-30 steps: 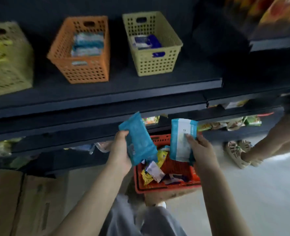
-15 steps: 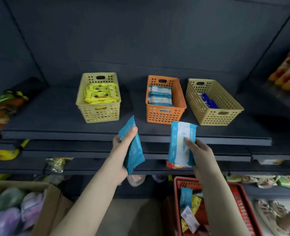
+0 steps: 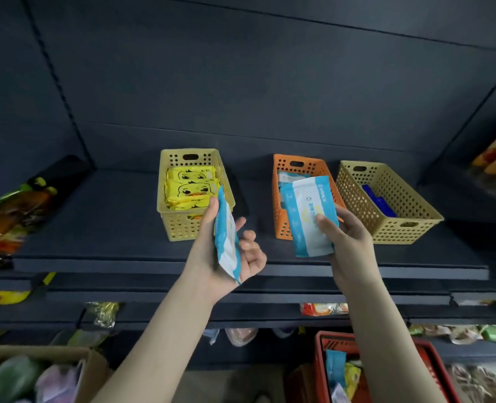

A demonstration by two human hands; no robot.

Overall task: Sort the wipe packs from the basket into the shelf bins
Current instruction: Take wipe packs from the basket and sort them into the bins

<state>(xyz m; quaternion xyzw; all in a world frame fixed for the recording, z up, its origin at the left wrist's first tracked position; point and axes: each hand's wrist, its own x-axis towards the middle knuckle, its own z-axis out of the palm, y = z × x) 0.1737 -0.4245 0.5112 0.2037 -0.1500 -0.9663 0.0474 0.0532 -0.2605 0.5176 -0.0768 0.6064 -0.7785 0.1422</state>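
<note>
We count three bins: left yellow bin (image 3: 180, 228), orange bin (image 3: 281, 228), right yellow bin (image 3: 398, 228). Our left hand (image 3: 209, 251) grips one blue pack (image 3: 225, 239), our right hand (image 3: 348, 237) a second blue pack (image 3: 308, 213).

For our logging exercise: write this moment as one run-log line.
left hand: grips left blue pack, edge-on | right hand: grips right blue pack before orange bin | red basket: more packs inside

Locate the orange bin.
Head view, right of centre: orange bin stands on the shelf between the left yellow bin and right yellow bin, partly behind the wipe pack in the right hand.
</note>
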